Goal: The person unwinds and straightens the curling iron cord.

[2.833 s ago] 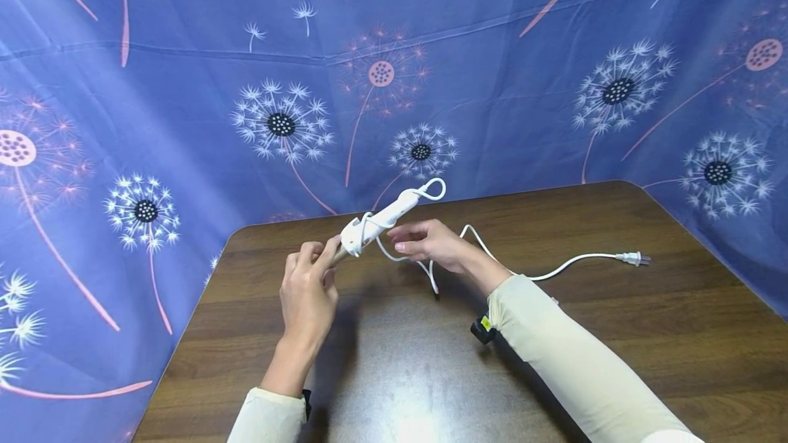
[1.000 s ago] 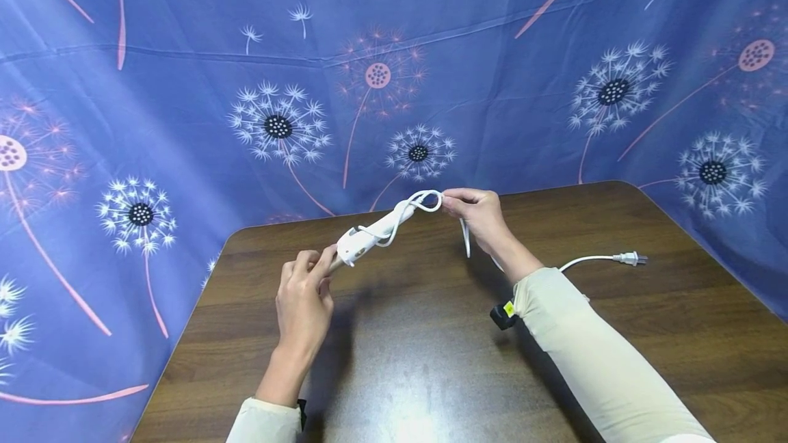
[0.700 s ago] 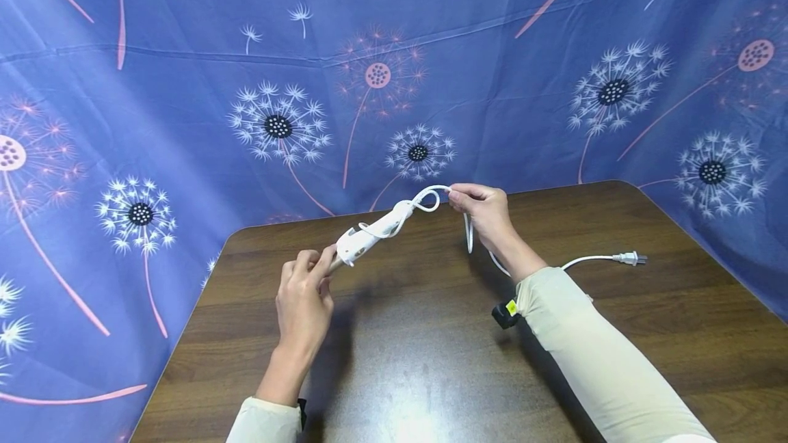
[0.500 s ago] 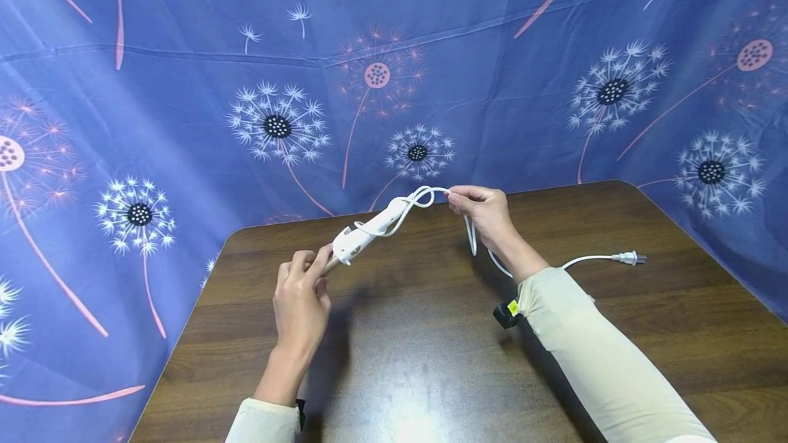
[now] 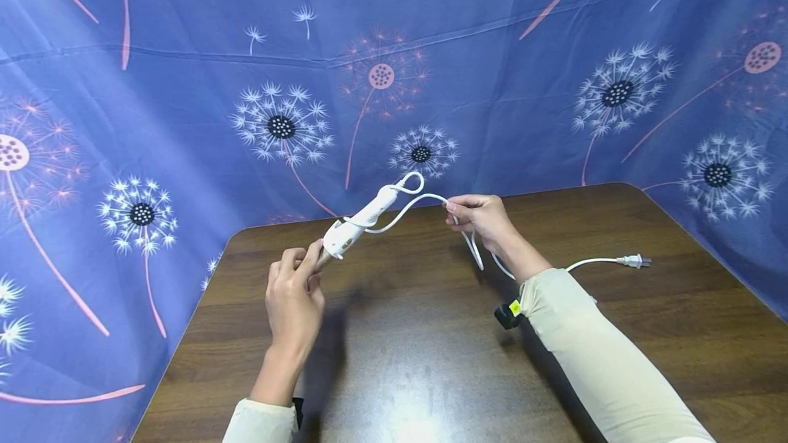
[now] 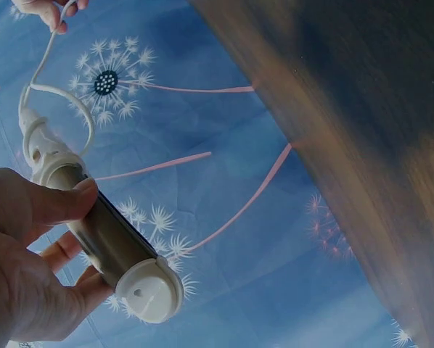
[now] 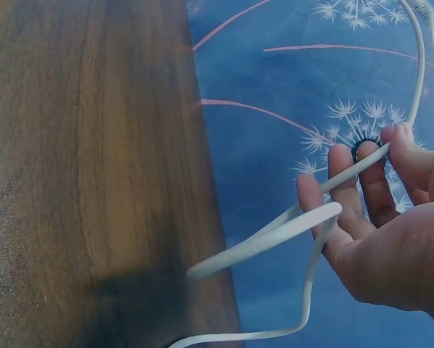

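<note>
Gripping the barrel [image 6: 112, 235] of a white-handled wand [image 5: 363, 216], the left hand [image 5: 294, 299] sets its thumb against 1 side and its fingers against the other. The wand is raised above the table [image 5: 394, 333] and tilted, the handle [image 5: 378, 204] pointing up and away from this hand; a white cap [image 6: 153, 293] closes the far end of the barrel in the left wrist view. The right hand [image 5: 483, 219], well apart from the handle, pinches the white cord [image 7: 268, 239] between thumb and fingertip, while a folded length hangs past its lower fingers. Between the 2 hands, the cord forms 1 small loop at the handle's tip and crosses the handle near the barrel. Beyond the right hand, it passes behind the right sleeve [image 5: 597, 354] and ends in a plug [image 5: 633, 261] lying on the right part of the table. A black device [image 5: 507, 316] with a yellow mark sits at the right wrist. Behind the table hangs a blue cloth [image 5: 523, 122] printed with white and pink dandelions.
</note>
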Demonstrator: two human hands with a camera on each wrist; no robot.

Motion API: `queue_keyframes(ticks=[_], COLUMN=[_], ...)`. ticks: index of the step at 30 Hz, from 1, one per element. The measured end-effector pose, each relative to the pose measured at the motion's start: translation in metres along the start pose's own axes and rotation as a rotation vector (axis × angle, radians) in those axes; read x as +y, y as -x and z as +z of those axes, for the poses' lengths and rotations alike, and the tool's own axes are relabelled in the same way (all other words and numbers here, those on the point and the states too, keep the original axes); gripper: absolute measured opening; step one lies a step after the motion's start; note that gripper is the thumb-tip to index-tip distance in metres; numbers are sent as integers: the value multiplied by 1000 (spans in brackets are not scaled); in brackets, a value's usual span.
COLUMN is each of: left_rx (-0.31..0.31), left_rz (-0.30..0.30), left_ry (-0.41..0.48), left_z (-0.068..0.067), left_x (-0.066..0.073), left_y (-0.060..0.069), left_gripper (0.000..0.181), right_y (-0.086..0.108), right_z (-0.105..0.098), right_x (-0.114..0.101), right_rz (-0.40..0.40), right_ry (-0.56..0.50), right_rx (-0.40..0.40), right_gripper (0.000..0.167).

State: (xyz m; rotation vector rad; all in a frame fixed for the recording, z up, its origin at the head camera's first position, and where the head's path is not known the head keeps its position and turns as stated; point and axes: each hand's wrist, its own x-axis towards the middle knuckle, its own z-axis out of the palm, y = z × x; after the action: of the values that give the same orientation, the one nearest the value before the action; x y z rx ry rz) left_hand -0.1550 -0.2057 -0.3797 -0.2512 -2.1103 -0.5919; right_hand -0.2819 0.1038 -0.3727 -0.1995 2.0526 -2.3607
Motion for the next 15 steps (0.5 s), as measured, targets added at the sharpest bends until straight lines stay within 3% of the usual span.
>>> queue_keyframes(ticks=[5, 12, 15], left_rx=[-23, -140, -166], left_rz=[28, 85, 93], left_ry=[30, 29, 12], left_z=[0, 2, 2], left_x=[-2, -3, -4], left_y=[2, 9, 11], left_gripper=[64, 66, 65], right_y=[-1, -3, -3], right_z=[-3, -8, -9], right_x=[0, -6, -9], right_rz=[53, 37, 10], right_ry=[-21, -125, -179], right_rx=[29, 103, 122], right_gripper=[36, 11, 8])
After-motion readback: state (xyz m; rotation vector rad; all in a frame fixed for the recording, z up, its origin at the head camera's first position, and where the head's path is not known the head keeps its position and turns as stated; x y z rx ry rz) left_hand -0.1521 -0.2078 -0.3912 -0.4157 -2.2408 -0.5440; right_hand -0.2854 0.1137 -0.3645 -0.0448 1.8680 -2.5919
